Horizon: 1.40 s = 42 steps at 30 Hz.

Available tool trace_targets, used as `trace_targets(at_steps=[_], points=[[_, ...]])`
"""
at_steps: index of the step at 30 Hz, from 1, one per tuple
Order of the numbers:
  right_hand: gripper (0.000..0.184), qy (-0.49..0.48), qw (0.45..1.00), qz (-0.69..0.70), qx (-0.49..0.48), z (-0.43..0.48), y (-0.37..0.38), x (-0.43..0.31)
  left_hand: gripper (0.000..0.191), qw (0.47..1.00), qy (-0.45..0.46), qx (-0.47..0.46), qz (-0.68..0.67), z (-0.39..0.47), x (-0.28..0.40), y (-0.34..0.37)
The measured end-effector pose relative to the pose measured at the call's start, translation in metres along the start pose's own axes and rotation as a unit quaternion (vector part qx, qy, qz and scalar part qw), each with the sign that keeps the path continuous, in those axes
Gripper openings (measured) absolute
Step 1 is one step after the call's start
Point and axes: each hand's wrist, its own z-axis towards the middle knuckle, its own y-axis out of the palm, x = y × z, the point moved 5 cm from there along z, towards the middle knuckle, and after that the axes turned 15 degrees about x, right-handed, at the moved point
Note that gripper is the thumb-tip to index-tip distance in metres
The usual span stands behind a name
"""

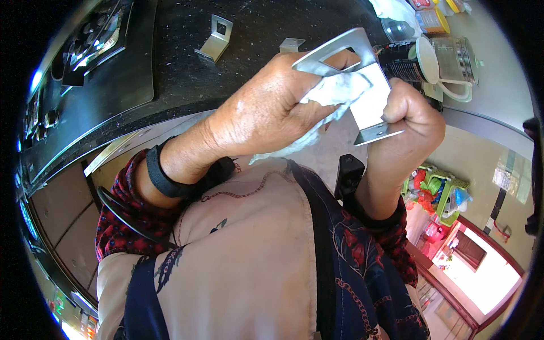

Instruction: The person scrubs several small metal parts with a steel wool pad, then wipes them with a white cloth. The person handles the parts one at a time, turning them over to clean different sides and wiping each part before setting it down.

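Note:
A bent sheet-metal bracket (373,100) with a cut-out window in its upper flange is held up in front of my chest. My right hand (416,108) grips its right edge, thumb near the lower flange. With my left hand (263,108) I press a crumpled white cloth (338,89) against the bracket's face. Some left fingers show through the window, and the cloth's loose end hangs below that hand. On the black speckled countertop (178,21) lies a similar bracket (217,42). Another small metal piece (291,44) sits behind my left hand, partly hidden by it.
A gas stove (127,80) occupies the counter's left side. At the right end stand a black cup (399,61), a clear jar (454,59) and several containers with yellow lids. Green baskets (452,202) with colourful bags are farther off, lower right, near a doorway.

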Motion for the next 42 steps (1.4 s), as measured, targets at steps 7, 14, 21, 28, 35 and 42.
trace_targets(at_steps=[7,14,21,28,35,42], points=[[0.016,-0.036,0.999,-0.021,0.006,-0.002,0.002,0.003,0.017,0.966,-0.221,0.008,-0.13,0.001,-0.015,0.009],[0.025,-0.066,0.996,-0.064,-0.014,-0.007,0.007,0.003,0.012,0.957,-0.267,0.097,-0.059,-0.001,-0.031,0.023],[0.017,0.064,0.997,0.025,0.021,0.001,-0.002,0.02,0.014,0.986,-0.128,0.102,0.028,-0.001,-0.014,0.019],[0.02,0.177,0.975,0.131,0.002,0.0,-0.002,0.033,0.01,0.996,0.03,0.042,0.072,0.006,-0.005,0.017],[0.022,0.083,0.965,0.21,0.134,0.0,-0.013,0.039,0.039,0.992,-0.113,-0.041,-0.025,0.002,-0.014,0.014],[0.018,0.032,0.9,0.396,0.178,-0.008,-0.026,0.047,0.056,0.918,-0.317,-0.047,-0.235,-0.001,-0.015,0.022]])
